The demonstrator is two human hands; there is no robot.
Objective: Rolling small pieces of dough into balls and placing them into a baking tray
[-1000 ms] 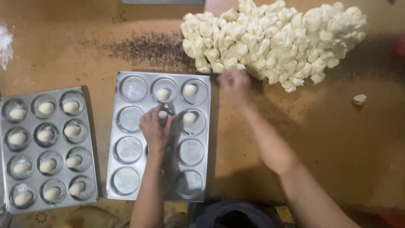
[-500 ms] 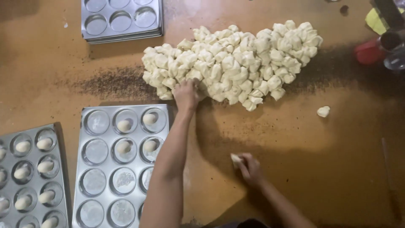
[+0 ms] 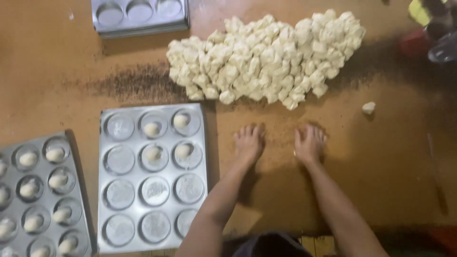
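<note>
Metal filled tray point(image 3: 43, 200) sits at the far left, a dough ball in nearly every cup. Beside it lies the second tray point(image 3: 152, 176), with four balls point(image 3: 152, 129) in its upper cups and the rest bare. Just right of that tray the left hand point(image 3: 249, 141) presses palm down on the brown table point(image 3: 381, 171), and the right hand point(image 3: 310, 143) lies flat near it, the two apart; what is under the palms I cannot tell. Above them spreads the dough pile point(image 3: 266, 57). One loose piece point(image 3: 369, 107) lies to the right
</note>
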